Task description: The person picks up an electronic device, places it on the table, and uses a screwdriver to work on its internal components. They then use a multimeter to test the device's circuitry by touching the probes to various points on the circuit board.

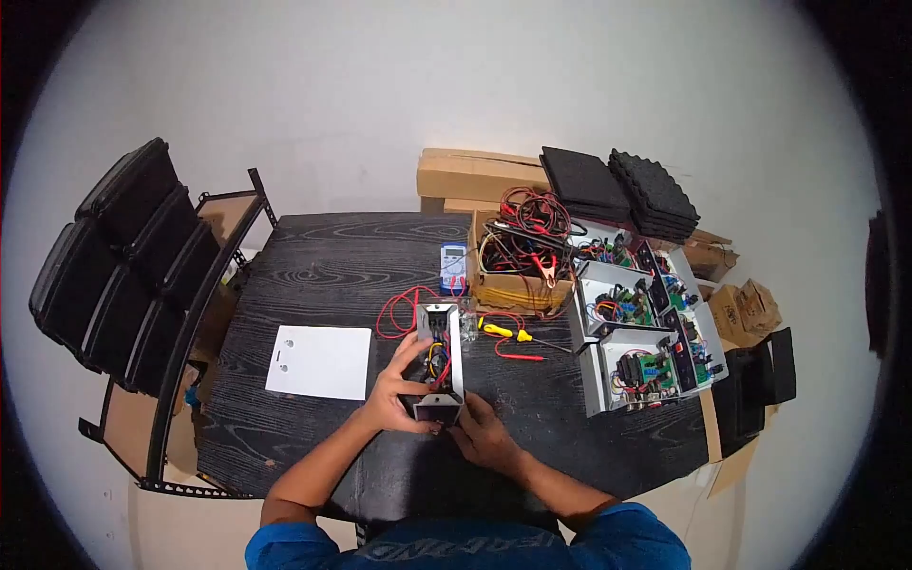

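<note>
An open metal electronics case (pixel 456 361) with wires inside is tilted up over the front middle of the black table. My left hand (pixel 393 393) grips its left side, fingers wrapped over the edge and thumb underneath. At the case's lower right corner is my right hand (pixel 483 433), its fingers bent against the near end; their exact hold is partly hidden. Left of the case lies a white sheet (pixel 319 363) with small metal parts on it. Behind stands a blue and white multimeter (pixel 453 268) with red test leads. A yellow-handled screwdriver (pixel 505 331) lies to the right.
A cardboard box (pixel 521 293) full of cables and clamps stands behind the screwdriver. Several open cases with circuit boards (pixel 642 370) line the table's right side. Black foam sheets (pixel 584 182) sit at the back right. A rack with black bins (pixel 133 266) borders the left.
</note>
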The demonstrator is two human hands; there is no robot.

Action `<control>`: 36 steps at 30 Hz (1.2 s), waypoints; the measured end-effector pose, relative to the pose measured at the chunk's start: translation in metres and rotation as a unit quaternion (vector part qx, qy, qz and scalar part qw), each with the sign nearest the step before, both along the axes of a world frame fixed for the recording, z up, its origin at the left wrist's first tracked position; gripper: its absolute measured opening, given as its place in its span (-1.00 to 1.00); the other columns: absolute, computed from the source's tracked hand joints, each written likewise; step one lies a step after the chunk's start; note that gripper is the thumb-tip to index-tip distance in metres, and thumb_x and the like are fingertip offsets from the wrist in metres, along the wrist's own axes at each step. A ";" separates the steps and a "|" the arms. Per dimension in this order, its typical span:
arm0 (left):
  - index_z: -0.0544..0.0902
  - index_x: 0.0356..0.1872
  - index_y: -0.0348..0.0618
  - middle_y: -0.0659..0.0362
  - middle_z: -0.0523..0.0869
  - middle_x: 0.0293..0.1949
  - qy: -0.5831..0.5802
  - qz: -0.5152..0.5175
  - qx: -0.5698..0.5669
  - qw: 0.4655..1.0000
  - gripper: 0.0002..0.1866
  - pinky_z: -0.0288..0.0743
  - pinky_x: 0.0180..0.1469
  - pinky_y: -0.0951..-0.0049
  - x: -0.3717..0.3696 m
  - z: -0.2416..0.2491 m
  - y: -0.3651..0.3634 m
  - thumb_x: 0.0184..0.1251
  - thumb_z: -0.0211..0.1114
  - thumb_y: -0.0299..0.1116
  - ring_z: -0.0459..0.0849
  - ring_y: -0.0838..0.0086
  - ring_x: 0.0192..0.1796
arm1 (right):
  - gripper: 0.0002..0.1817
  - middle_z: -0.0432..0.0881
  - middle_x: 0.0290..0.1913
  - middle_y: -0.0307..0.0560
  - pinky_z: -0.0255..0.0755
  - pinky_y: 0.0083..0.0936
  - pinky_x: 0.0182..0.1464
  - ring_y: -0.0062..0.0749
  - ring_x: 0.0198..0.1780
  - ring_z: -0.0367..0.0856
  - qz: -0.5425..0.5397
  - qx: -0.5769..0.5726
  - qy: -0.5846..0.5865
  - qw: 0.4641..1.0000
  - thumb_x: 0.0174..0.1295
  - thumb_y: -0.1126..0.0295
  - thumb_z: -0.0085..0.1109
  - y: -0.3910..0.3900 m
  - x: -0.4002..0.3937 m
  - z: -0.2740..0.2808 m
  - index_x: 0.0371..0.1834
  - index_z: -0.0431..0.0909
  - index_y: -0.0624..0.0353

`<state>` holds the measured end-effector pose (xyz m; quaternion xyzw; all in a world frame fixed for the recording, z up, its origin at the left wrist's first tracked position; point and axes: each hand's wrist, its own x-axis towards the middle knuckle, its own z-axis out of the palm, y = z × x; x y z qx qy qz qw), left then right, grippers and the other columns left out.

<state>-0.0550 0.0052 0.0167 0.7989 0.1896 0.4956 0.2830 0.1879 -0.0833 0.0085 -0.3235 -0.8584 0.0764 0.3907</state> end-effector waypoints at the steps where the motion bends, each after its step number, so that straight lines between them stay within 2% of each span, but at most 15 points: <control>1: 0.93 -0.21 -0.02 -0.31 0.29 0.63 0.005 0.003 0.000 1.000 -0.42 -0.12 0.67 -0.28 -0.001 -0.004 0.001 -0.46 0.83 -0.12 0.07 -0.33 0.72 | -0.35 0.36 0.49 0.52 0.58 -0.12 0.45 0.27 0.50 0.48 0.001 -0.001 -0.001 1.000 0.30 0.59 0.37 0.000 -0.001 0.004 0.42 0.35 0.62; 5: 0.93 -0.20 -0.03 -0.30 0.30 0.63 0.009 0.007 -0.013 1.000 -0.40 -0.13 0.67 -0.30 -0.002 -0.011 0.000 -0.46 0.84 -0.10 0.05 -0.33 0.72 | -0.36 0.35 0.51 0.52 0.58 -0.12 0.44 0.27 0.51 0.48 0.002 -0.018 -0.013 1.000 0.32 0.59 0.36 0.000 -0.002 0.001 0.42 0.35 0.61; 8: 0.93 -0.19 -0.03 -0.30 0.29 0.64 0.006 0.004 -0.013 1.000 -0.40 -0.12 0.67 -0.30 -0.002 -0.013 0.001 -0.45 0.84 -0.08 0.05 -0.32 0.73 | -0.43 0.35 0.45 0.62 0.55 -0.01 0.42 0.46 0.46 0.47 0.018 -0.022 0.002 1.000 0.36 0.52 0.36 0.001 0.001 -0.001 0.35 0.39 0.59; 11: 0.93 -0.17 -0.05 -0.31 0.28 0.64 -0.007 0.003 -0.004 1.000 -0.39 -0.09 0.66 -0.29 0.000 -0.016 0.002 -0.39 0.84 -0.05 0.06 -0.33 0.72 | -0.37 0.36 0.45 0.55 0.55 -0.04 0.43 0.43 0.46 0.47 0.009 -0.027 0.003 1.000 0.33 0.52 0.42 0.001 0.004 -0.010 0.40 0.38 0.53; 14: 0.91 -0.15 -0.08 -0.35 0.27 0.63 -0.041 0.002 -0.029 0.999 -0.40 -0.08 0.65 -0.31 0.004 -0.012 -0.004 -0.31 0.83 -0.03 0.07 -0.38 0.71 | -0.33 0.39 0.47 0.43 0.57 -0.09 0.42 0.34 0.48 0.48 0.018 -0.025 0.064 0.997 0.29 0.55 0.44 0.000 0.000 -0.014 0.44 0.38 0.45; 17: 0.91 -0.15 -0.06 -0.40 0.25 0.62 -0.072 0.010 -0.053 0.996 -0.41 -0.06 0.65 -0.29 0.005 -0.021 -0.008 -0.26 0.79 0.04 0.08 -0.37 0.70 | -0.31 0.38 0.51 0.30 0.57 -0.13 0.42 0.21 0.53 0.45 0.020 -0.058 0.093 0.994 0.24 0.58 0.46 0.001 0.001 0.003 0.45 0.41 0.36; 19: 0.92 -0.15 -0.05 -0.42 0.27 0.61 -0.076 0.032 -0.048 0.995 -0.41 -0.02 0.64 -0.29 0.008 -0.018 -0.013 -0.23 0.76 0.09 0.15 -0.37 0.68 | -0.35 0.44 0.47 0.26 0.61 -0.18 0.37 0.13 0.46 0.55 0.025 -0.089 0.110 0.990 0.25 0.60 0.44 0.002 0.004 0.021 0.42 0.45 0.32; 20: 0.91 -0.16 -0.05 -0.41 0.29 0.60 -0.066 0.056 -0.011 0.996 -0.40 0.01 0.63 -0.29 0.008 -0.016 -0.013 -0.21 0.74 0.13 0.19 -0.37 0.66 | -0.38 0.47 0.44 0.23 0.63 -0.20 0.35 0.10 0.43 0.59 0.027 -0.105 0.118 0.987 0.25 0.62 0.43 0.004 0.005 0.026 0.41 0.46 0.30; 23: 0.91 -0.18 -0.04 -0.37 0.37 0.56 -0.040 0.117 0.071 0.990 -0.39 0.09 0.59 -0.30 0.010 -0.013 -0.017 -0.15 0.68 0.22 0.31 -0.35 0.58 | -0.51 0.67 0.27 0.11 0.69 -0.26 0.17 -0.03 0.24 0.75 0.026 -0.151 0.194 0.969 0.30 0.59 0.40 0.020 0.009 0.011 0.30 0.55 0.17; 26: 0.91 -0.19 -0.05 -0.34 0.46 0.50 -0.028 0.154 0.096 0.983 -0.37 0.16 0.56 -0.29 0.014 -0.015 -0.021 -0.09 0.62 0.31 0.39 -0.31 0.53 | -0.67 0.77 0.08 -0.01 0.70 -0.30 0.09 -0.14 0.06 0.82 -0.017 -0.115 0.183 0.976 0.29 0.58 0.42 0.029 0.005 0.026 0.10 0.63 0.14; 29: 0.90 -0.19 -0.07 -0.32 0.51 0.46 -0.027 0.160 0.095 0.982 -0.34 0.20 0.55 -0.26 0.015 -0.017 -0.023 -0.03 0.59 0.35 0.43 -0.28 0.50 | -0.75 0.79 -0.08 -0.04 0.68 -0.34 -0.02 -0.22 -0.05 0.83 -0.038 -0.150 0.184 0.971 0.25 0.66 0.42 0.032 0.002 0.037 -0.06 0.66 0.17; 31: 0.89 -0.20 -0.08 -0.31 0.53 0.45 -0.038 0.156 0.082 0.984 -0.33 0.22 0.54 -0.23 0.017 -0.018 -0.023 0.00 0.57 0.37 0.46 -0.25 0.47 | -0.79 0.79 -0.09 -0.04 0.68 -0.37 -0.04 -0.23 -0.09 0.82 -0.023 -0.137 0.186 0.973 0.26 0.64 0.42 0.036 0.003 0.040 -0.10 0.66 0.18; 34: 0.87 -0.17 -0.13 -0.30 0.53 0.45 -0.020 0.159 0.113 0.981 -0.29 0.40 0.45 -0.13 0.015 -0.015 -0.021 0.04 0.56 0.40 0.51 -0.20 0.43 | -0.83 0.78 -0.10 -0.05 0.67 -0.41 -0.04 -0.27 -0.11 0.81 -0.002 -0.141 0.198 0.970 0.29 0.62 0.41 0.039 0.002 0.044 -0.13 0.65 0.19; 36: 0.84 -0.07 -0.18 -0.31 0.47 0.48 -0.035 0.171 0.069 0.982 -0.25 0.51 0.35 -0.03 0.018 -0.014 -0.028 0.07 0.57 0.39 0.53 -0.12 0.42 | -0.84 0.77 -0.11 -0.05 0.67 -0.43 -0.05 -0.30 -0.11 0.81 0.004 -0.152 0.207 0.967 0.30 0.61 0.41 0.039 0.001 0.044 -0.13 0.64 0.19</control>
